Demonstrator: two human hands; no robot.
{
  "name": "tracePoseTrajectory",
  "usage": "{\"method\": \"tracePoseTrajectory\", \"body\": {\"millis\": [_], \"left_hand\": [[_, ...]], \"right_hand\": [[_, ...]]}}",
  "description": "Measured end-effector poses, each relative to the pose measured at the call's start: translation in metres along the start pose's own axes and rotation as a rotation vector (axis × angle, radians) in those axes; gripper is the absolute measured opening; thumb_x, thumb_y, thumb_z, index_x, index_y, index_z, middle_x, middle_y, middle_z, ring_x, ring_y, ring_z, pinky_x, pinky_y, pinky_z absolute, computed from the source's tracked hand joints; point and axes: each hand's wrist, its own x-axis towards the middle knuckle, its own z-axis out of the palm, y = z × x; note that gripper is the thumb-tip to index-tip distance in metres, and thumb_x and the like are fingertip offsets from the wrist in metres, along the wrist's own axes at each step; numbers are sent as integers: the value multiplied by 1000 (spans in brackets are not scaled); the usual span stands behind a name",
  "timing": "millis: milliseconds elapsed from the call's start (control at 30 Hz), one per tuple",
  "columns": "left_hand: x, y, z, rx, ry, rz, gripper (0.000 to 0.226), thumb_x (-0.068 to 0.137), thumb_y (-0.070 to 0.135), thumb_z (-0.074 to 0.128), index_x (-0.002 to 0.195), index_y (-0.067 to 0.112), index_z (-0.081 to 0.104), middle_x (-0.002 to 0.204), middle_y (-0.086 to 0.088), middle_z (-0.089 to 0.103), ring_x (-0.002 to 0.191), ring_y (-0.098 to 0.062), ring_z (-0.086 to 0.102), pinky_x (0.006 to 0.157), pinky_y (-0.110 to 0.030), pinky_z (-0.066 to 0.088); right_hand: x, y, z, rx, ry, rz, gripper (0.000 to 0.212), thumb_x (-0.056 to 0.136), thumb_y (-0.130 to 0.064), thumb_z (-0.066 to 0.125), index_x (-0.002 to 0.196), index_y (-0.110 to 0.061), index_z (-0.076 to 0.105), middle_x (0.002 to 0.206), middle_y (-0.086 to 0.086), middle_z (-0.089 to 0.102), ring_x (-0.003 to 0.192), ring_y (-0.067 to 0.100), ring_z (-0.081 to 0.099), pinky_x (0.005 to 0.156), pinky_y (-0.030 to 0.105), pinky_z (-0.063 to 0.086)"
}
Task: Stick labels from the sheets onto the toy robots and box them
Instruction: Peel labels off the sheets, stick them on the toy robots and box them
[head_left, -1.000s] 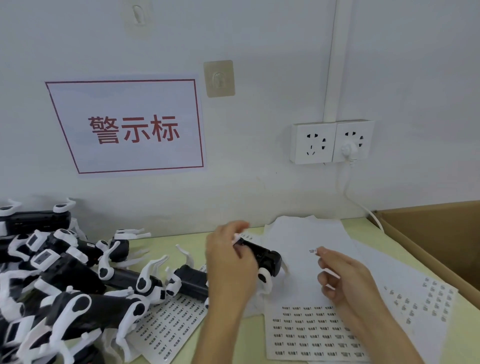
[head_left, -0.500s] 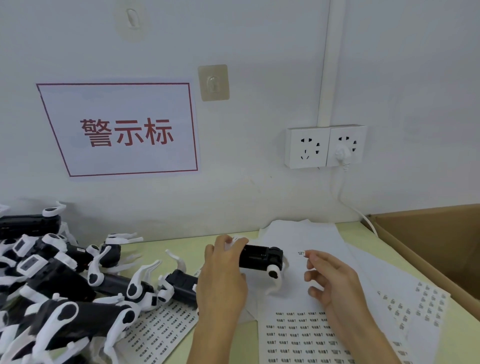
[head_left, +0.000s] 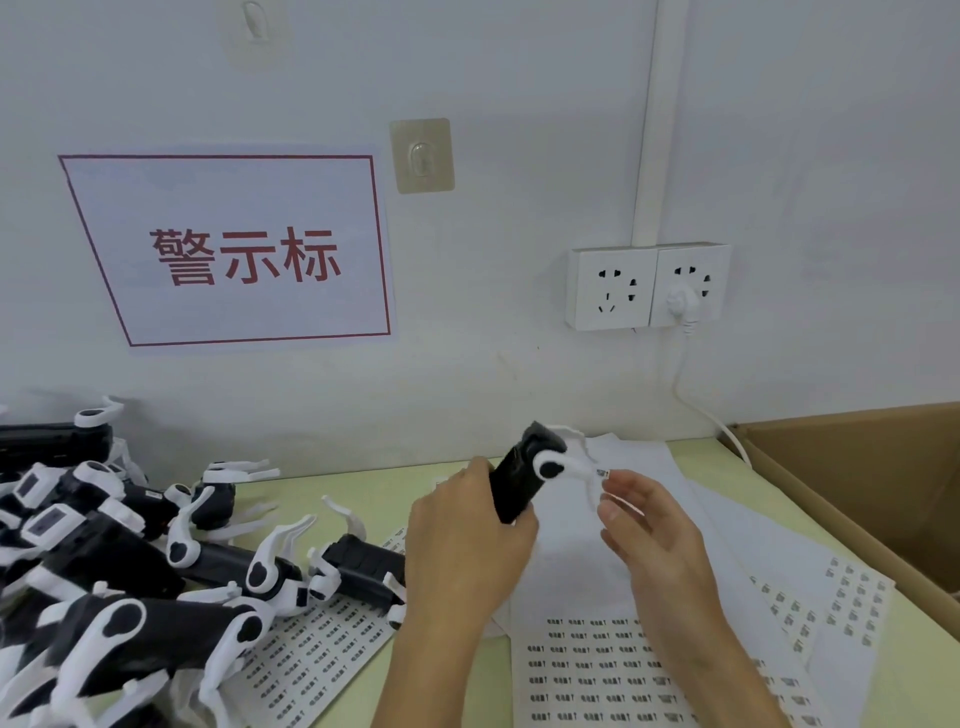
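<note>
My left hand (head_left: 462, 540) grips a black toy robot (head_left: 524, 475) with white legs, tilted up above the table. My right hand (head_left: 644, 525) pinches a small label (head_left: 602, 473) at its fingertips, right beside the robot's white leg. Label sheets (head_left: 587, 670) lie under and in front of both hands, with another sheet (head_left: 317, 654) to the left and one (head_left: 826, 608) to the right. A pile of black and white toy robots (head_left: 119, 582) covers the table's left side. An open cardboard box (head_left: 878, 478) stands at the right.
The wall behind carries a white sign with red characters (head_left: 234, 249), a hook plate (head_left: 422, 155) and a double socket (head_left: 647, 286) with a white cable (head_left: 696, 400) running down to the table beside the box. The table top (head_left: 363, 488) is pale green.
My left hand has lifted the robot and tilted it up on end. My right hand has brought the small label up to the robot's white leg.
</note>
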Motion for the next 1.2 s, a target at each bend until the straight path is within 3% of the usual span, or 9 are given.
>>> {"method": "tracePoseTrajectory", "body": {"millis": [100, 267, 367, 600, 700, 800, 967, 1067, 1200], "left_hand": [[0, 10, -6, -223, -117, -101, 20, 74, 42, 59, 85, 26, 56, 77, 6, 64, 71, -19, 61, 62, -35, 49], [0, 13, -11, -387, -288, -193, 27, 64, 41, 57, 70, 17, 45, 66, 2, 51, 63, -21, 47, 62, -33, 37], [1, 14, -12, -455, -248, -204, 31, 62, 41, 56, 79, 14, 53, 66, 2, 53, 60, -19, 47, 59, -31, 37], [2, 13, -10, -571, -241, -149, 16, 74, 25, 63, 68, 24, 48, 58, 11, 44, 51, -12, 38, 50, -23, 33], [1, 11, -7, -510, -258, -127, 15, 81, 19, 61, 90, 28, 55, 68, 9, 50, 50, -6, 42, 45, -15, 35], [1, 9, -3, -481, -295, -105, 55, 82, 17, 58, 121, 50, 38, 72, 6, 51, 56, -12, 49, 52, -22, 41], [2, 7, -2, -536, -296, -42, 54, 80, 18, 61, 118, 54, 46, 67, 8, 49, 48, -8, 44, 49, -21, 41], [3, 7, -2, -561, -310, -39, 55, 78, 23, 66, 117, 57, 48, 68, 9, 51, 51, -7, 47, 51, -19, 43], [3, 7, -3, -597, -330, -31, 58, 75, 25, 68, 117, 60, 50, 73, 10, 58, 52, -5, 51, 51, -16, 46]], "right_hand": [[2, -1, -1, 144, 25, 36, 29, 69, -37, 77, 96, -29, 73, 109, -7, 71, 113, 14, 64, 101, 42, 47], [4, -5, -3, 271, 13, 79, 11, 70, -28, 72, 81, -25, 74, 94, -4, 70, 99, 14, 65, 92, 39, 49], [4, -5, -5, 240, 38, 89, 16, 71, -26, 71, 86, -19, 69, 86, -6, 69, 84, 8, 65, 85, 34, 46], [3, -10, -3, 286, -39, 62, 21, 73, -18, 71, 85, -6, 60, 59, 2, 37, 51, 14, 31, 45, 21, 32], [0, -14, 0, 355, -70, 69, 7, 70, -16, 69, 74, -11, 68, 54, 0, 34, 44, 11, 27, 39, 19, 27], [-1, -18, 1, 421, -97, 85, 6, 69, -13, 68, 71, -12, 73, 51, -1, 34, 39, 8, 26, 37, 17, 25], [0, -31, 3, 120, -158, 13, 18, 64, -23, 76, 76, -9, 77, 48, -6, 34, 40, 9, 21, 40, 18, 21], [2, -40, 6, -137, -142, -82, 6, 75, -16, 79, 81, -17, 79, 51, -8, 31, 44, 8, 25, 44, 14, 28], [3, -45, 8, -316, -101, -135, 17, 85, -12, 76, 78, -28, 79, 50, -10, 27, 48, 8, 27, 49, 13, 30]]}}
